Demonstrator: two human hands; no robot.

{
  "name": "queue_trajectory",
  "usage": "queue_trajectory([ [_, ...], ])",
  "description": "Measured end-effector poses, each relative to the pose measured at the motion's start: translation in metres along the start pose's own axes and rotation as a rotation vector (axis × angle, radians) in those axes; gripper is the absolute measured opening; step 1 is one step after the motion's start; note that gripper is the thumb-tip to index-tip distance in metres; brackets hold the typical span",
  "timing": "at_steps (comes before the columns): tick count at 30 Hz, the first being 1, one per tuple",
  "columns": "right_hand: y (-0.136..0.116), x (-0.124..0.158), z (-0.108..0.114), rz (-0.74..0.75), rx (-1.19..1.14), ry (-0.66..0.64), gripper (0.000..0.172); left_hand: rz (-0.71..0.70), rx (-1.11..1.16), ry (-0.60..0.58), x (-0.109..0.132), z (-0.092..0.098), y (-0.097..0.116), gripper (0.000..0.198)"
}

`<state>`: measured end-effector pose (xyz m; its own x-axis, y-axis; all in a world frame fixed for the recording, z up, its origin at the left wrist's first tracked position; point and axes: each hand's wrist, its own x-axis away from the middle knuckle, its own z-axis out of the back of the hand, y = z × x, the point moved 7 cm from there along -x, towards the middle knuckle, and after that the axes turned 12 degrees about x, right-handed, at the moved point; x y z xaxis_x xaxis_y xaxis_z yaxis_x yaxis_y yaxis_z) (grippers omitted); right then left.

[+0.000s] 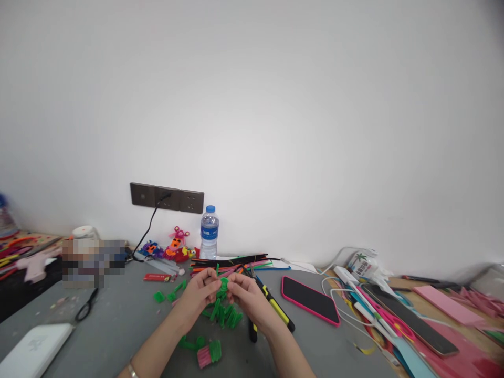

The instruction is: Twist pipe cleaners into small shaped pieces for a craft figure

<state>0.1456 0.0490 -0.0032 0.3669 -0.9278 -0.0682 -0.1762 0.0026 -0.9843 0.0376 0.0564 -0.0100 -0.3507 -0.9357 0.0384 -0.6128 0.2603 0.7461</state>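
Observation:
Between the fingertips of my left hand (202, 291) and my right hand (244, 293) is a small coiled green pipe cleaner (224, 284). Both hands pinch it, one from each side, above the grey table. Just below them lies a pile of bent green pipe-cleaner pieces (226, 315). Nearer to me is a pink and green bundle of pipe cleaners (209, 354), with a curled green piece (192, 343) beside it. A few more green bits (159, 296) lie left of my left hand. Pliers with yellow and black handles (275, 304) rest partly behind my right hand.
A water bottle (209, 233) stands against the wall beside colourful fuzzy figures (177, 242). Loose pipe cleaners (236, 261) lie behind my hands. On the right are a pink-cased phone (310, 300) and white cables; on the left, black scissors (86, 307) and a white box (37, 349).

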Motion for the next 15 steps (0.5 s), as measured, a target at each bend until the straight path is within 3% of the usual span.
queue_trajectory([
  [8, 0.005, 0.000, -0.006, -0.040, -0.169, -0.029, 0.026, -0.033, 0.009, -0.052, 0.002, -0.006, 0.003, 0.038],
  [15, 0.005, 0.000, -0.016, -0.053, -0.317, -0.021, 0.025, -0.233, -0.159, -0.086, 0.006, -0.011, 0.022, 0.042],
])
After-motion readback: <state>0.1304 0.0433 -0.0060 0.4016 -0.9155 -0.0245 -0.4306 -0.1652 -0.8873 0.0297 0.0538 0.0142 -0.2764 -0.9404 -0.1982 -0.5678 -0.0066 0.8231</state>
